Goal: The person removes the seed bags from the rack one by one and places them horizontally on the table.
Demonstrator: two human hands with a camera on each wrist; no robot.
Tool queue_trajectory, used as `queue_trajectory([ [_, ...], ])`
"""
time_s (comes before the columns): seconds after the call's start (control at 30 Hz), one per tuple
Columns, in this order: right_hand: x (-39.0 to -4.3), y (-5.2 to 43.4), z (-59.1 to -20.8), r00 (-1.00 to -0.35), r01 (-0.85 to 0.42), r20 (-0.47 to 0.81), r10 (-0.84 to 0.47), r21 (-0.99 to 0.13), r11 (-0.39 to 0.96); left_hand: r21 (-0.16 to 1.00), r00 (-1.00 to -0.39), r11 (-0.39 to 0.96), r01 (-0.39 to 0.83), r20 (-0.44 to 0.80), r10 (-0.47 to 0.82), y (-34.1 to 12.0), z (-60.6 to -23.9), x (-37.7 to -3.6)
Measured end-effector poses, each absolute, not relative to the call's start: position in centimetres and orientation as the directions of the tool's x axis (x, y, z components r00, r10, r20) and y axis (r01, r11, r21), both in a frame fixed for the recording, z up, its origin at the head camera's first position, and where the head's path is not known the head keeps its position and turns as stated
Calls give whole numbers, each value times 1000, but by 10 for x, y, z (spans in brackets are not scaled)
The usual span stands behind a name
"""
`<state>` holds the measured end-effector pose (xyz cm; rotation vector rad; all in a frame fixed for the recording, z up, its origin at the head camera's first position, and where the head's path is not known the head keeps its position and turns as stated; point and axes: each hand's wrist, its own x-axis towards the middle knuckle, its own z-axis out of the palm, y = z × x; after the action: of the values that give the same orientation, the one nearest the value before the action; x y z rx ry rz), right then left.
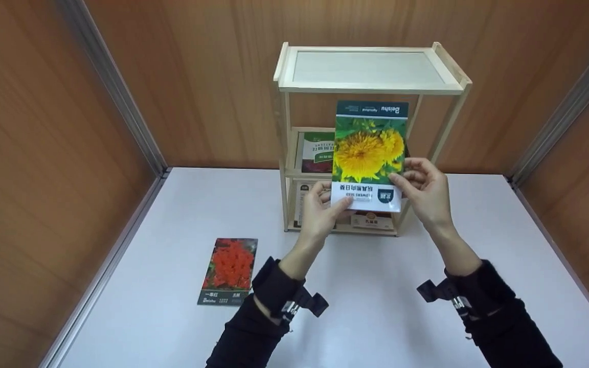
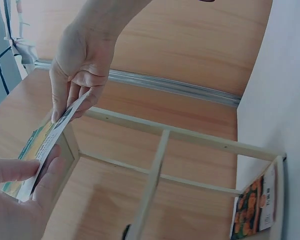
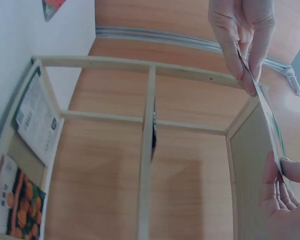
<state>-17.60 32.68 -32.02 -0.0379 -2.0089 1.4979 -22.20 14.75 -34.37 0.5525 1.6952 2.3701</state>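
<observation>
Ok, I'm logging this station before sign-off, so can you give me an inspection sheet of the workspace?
Surface: white table, bare where visible.
Job's things: yellow-flower seed packet held upright and upside down in front of the wooden shelf rack.
Clutter: red-flower seed packet flat on the table, left of the rack; more packets on the rack's lower shelves.
Grips: left hand pinches the yellow packet's lower left corner; right hand pinches its lower right edge.
Cables: nothing seen; black wrist straps only.
Surroundings: wood-panel walls with metal corner strips.
</observation>
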Motion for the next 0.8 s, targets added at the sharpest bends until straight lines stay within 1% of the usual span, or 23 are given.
queue_trajectory([
  [0.17,-162,320,-338,-827,-316,431,361,-888,334,952,-924,-306,22,136,357,144,-368,-213],
  [0.33,-151,312,-354,-850,-274,380,366,-911,310,952,-925,-307,12,127,357,143,-396,-206],
  [0.47,-152,315,-380,-864,-249,333,377,-934,255,957,-930,-291,6,112,349,142,-415,-202],
  [0.6,-153,317,-405,-867,-204,286,408,-951,233,963,-934,-268,-38,62,353,140,-431,-197],
  [0.8,-151,314,-429,-877,-118,201,436,-971,210,962,-934,-251,-106,-10,358,135,-452,-192],
])
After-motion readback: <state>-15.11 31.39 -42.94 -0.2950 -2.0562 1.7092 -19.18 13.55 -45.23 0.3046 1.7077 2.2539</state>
